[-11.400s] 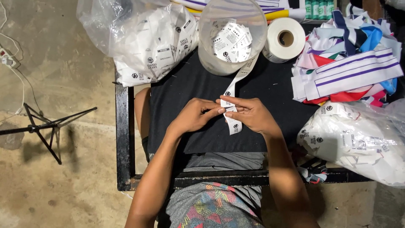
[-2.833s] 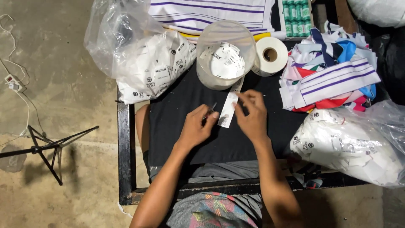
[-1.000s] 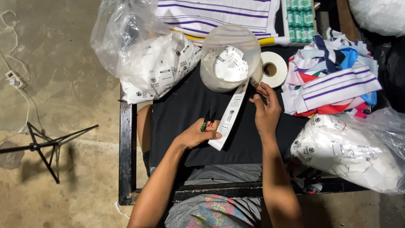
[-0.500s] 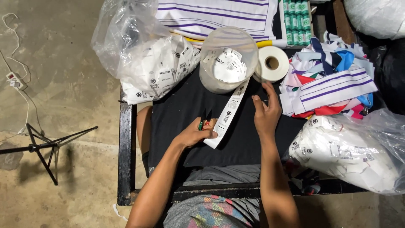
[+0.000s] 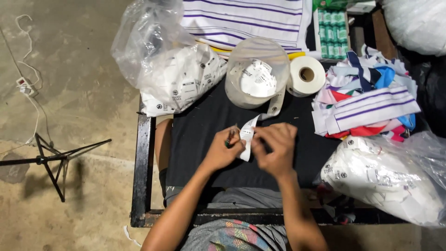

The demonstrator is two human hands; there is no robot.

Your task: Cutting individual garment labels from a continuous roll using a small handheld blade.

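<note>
Head view: right hand (image 5: pixel 275 148) rejoined left hand (image 5: pixel 223 151) on label strip (image 5: pixel 247 135).

A single head-worn camera looks almost straight down from above the seated person, fairly close over the black table (image 5: pixel 204 125). It takes in both forearms, the table's full width and concrete floor (image 5: pixel 69 93) at left; the far right edge seems cropped.
</note>
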